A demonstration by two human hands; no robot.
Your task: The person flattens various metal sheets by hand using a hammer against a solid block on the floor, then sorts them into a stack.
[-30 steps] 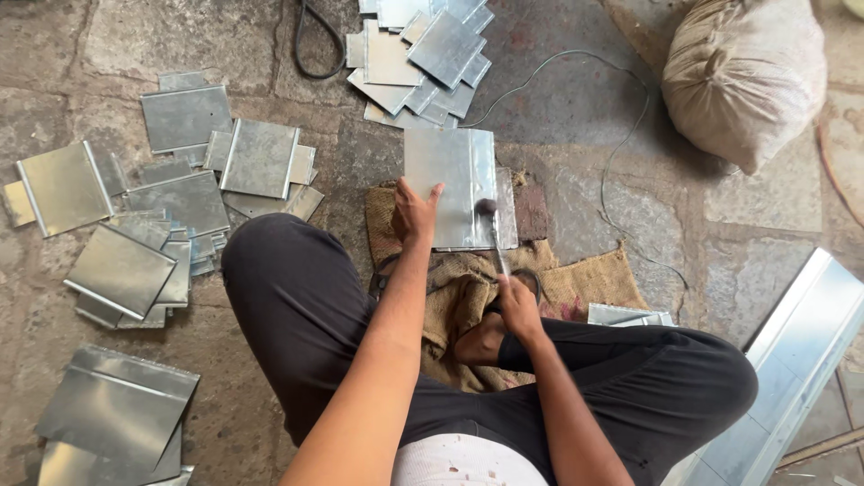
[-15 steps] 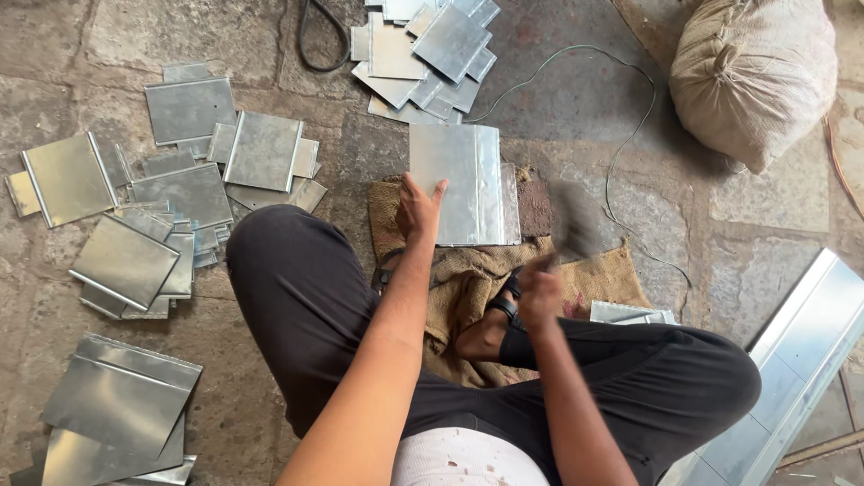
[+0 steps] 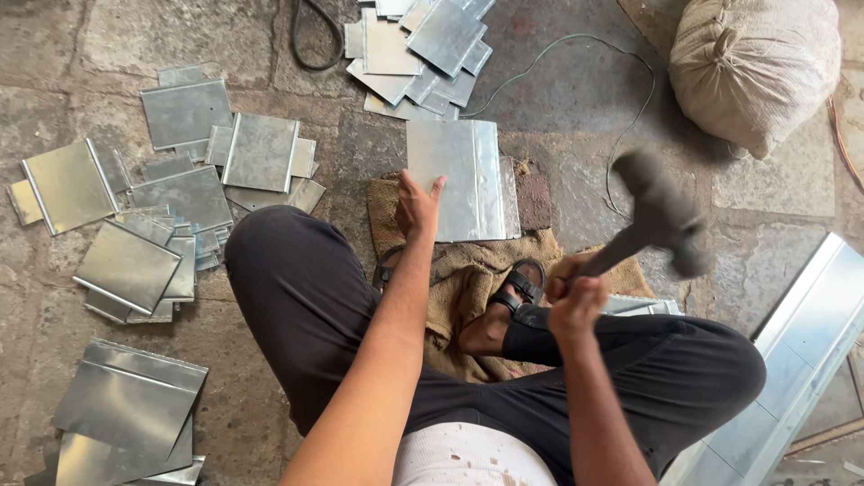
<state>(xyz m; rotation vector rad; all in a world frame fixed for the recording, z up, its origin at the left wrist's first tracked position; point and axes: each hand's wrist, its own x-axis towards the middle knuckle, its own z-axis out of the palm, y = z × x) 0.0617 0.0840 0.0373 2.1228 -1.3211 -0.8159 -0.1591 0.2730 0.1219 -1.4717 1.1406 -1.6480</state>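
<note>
Left hand pressed flat, fingers spread, on the near left corner of the metal sheet, pinning it over brown sacking on the stone floor. Sheet's long axis running near to far. Right hand clenched on the handle of a raised hammer, head blurred, right of and above the sheet.
</note>
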